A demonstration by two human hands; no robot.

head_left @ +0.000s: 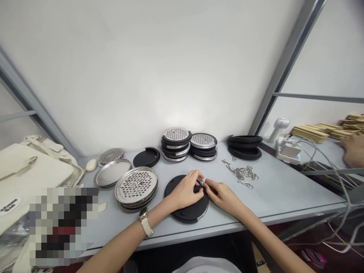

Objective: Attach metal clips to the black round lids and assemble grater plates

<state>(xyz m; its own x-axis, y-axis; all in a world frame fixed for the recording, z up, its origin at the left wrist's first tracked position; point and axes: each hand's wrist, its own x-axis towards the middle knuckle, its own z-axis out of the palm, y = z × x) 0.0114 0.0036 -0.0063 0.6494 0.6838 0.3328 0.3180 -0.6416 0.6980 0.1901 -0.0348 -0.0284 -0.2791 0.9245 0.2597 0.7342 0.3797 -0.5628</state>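
A round black disc (186,212) lies on the grey table in front of me, with a strip of shiny metal showing at its lower right edge. Across its upper part rests my left hand (186,191), fingers bent round the disc's right upper edge. My right hand (222,193) is closed at that same edge, its fingertips pinching a small metal clip (200,182). The fingertips of both hands nearly meet there. Several loose metal clips (241,172) are scattered to the right of my right hand.
Perforated metal discs (136,186) are stacked at left, beside plain metal discs (112,172). Behind stand two black-and-silver stacks (176,144) and black rings (244,147). A white bag (36,163) lies far left. Another person's hand (354,149) is near wooden pieces (309,132) far right.
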